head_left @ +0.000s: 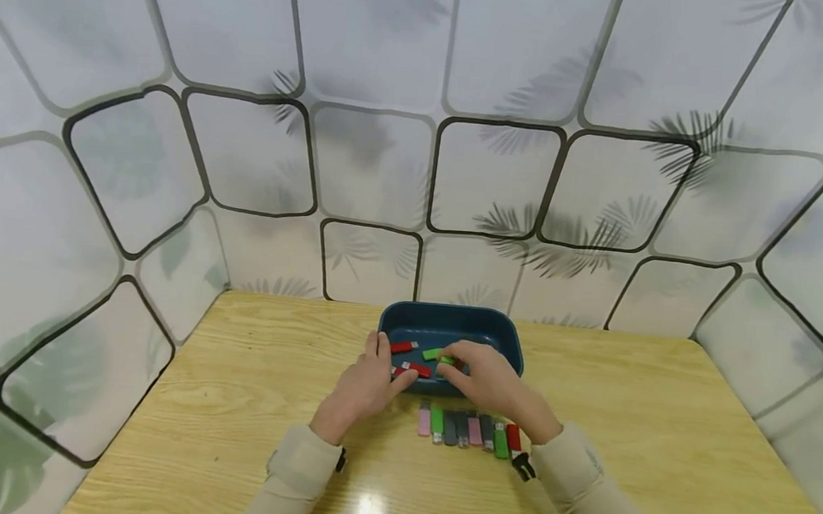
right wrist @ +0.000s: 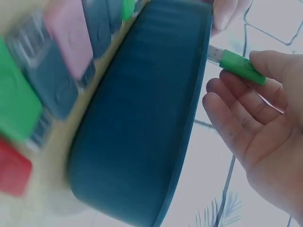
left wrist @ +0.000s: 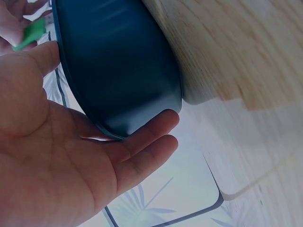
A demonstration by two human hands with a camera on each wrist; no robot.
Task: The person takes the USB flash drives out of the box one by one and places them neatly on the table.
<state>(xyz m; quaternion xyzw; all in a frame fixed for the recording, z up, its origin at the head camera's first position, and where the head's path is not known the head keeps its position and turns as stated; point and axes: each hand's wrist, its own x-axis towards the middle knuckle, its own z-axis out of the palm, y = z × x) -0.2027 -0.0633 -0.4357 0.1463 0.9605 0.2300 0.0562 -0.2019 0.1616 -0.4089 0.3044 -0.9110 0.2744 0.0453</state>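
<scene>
Thumb and fingers of my right hand (head_left: 482, 377) pinch a green USB flash drive (right wrist: 242, 66) above the blue bin (head_left: 450, 317). Its metal plug points away from the palm in the right wrist view. At the bin's near left corner rests my left hand (head_left: 367, 381), thumb at the front rim. In the left wrist view two fairly straight fingers (left wrist: 150, 130) lie along the outside wall. Inside the bin are red flash drives (head_left: 403, 346) and another green flash drive (head_left: 432, 354), partly hidden by the right hand.
A row of flash drives in pink (head_left: 425, 422), green (head_left: 437, 422), grey and red (head_left: 513, 437) lies on the wooden table (head_left: 243, 404), just in front of the bin. Behind the bin, a patterned wall covering (head_left: 375, 167) rises at the table's far edge.
</scene>
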